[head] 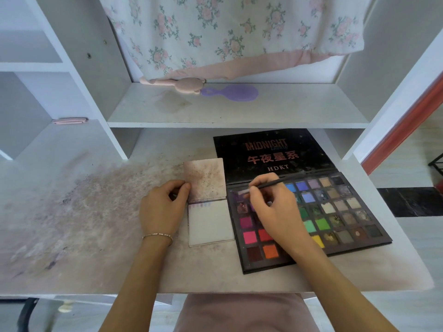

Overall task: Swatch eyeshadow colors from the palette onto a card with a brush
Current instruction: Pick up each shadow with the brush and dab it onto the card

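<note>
An open black eyeshadow palette [335,212] with several coloured pans lies on the desk at the right, its lid [271,154] flat behind it. Left of it sits a small white card pad [209,222], its stained cover [205,179] flipped up. A few faint purple swatches mark the card's top edge. My right hand [275,207] holds a thin dark brush [271,184], whose tip rests on a purple pan at the palette's upper left. My left hand [163,207] pinches the left edge of the pad's cover.
The white desk [96,212] is smeared with pink and purple powder stains at the left. On the shelf behind lie a purple hairbrush [230,92] and a pink handled item [177,83]. Floral fabric [227,32] hangs above. White shelf uprights flank both sides.
</note>
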Tool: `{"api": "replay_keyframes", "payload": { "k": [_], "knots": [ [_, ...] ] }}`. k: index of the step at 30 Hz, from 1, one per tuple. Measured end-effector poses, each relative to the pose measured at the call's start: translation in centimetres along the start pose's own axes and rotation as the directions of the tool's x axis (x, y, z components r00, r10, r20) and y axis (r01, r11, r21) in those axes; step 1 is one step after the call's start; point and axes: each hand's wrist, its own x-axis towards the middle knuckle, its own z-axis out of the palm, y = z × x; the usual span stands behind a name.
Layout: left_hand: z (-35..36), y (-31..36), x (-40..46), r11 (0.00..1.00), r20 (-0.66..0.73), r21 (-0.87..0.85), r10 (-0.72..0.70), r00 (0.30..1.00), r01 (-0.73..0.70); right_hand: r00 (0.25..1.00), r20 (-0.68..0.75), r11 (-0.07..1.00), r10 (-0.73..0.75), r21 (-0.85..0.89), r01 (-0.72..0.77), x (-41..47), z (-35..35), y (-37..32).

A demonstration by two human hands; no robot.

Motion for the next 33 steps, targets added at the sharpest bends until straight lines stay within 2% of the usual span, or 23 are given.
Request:
{"api": "replay_keyframes", "payload": {
  "k": [13,33],
  "knots": [
    [-0.1,-0.1,0.1,1.000,0.002,-0.005,0.002,1.000,-0.002,0.986,0.157,0.997,0.047,0.046,-0.055,0.7,2.1,-0.6],
    [0.1,-0.3,0.1,1.000,-0.003,0.002,-0.011,1.000,0.011,0.974,0.202,0.995,0.099,-0.032,-0.095,0.8,2.3,-0.7]
  ]
}}
